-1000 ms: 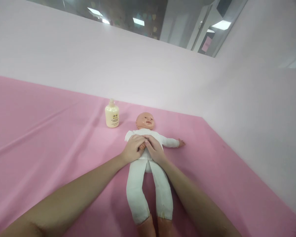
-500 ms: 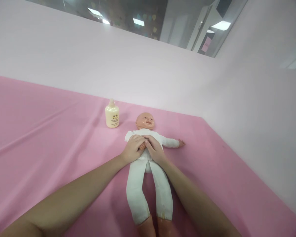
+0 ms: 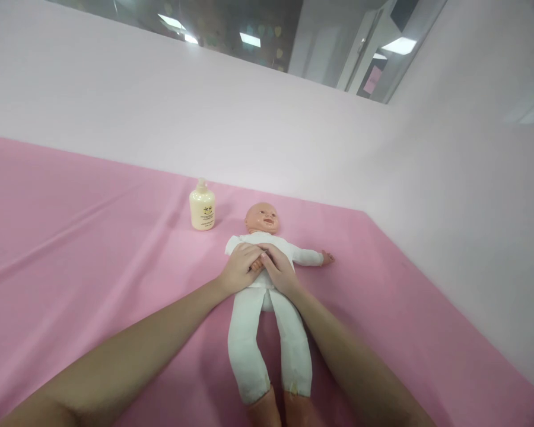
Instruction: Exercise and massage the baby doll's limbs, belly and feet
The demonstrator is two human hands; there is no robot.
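A baby doll (image 3: 267, 308) in a white suit lies on its back on the pink sheet (image 3: 93, 255), head toward the wall. One of its arms is folded across its chest, and its small orange hand (image 3: 257, 265) shows between my two hands. My left hand (image 3: 239, 270) is curled over that folded arm on the chest. My right hand (image 3: 279, 270) rests on the chest beside it, fingers closed against the doll's hand. The doll's other arm (image 3: 311, 257) lies stretched out to the right. Its bare feet are at the bottom edge of the view.
A cream lotion bottle (image 3: 202, 206) stands upright on the sheet, left of the doll's head. Pale pink walls (image 3: 449, 196) close in the surface at the back and on the right.
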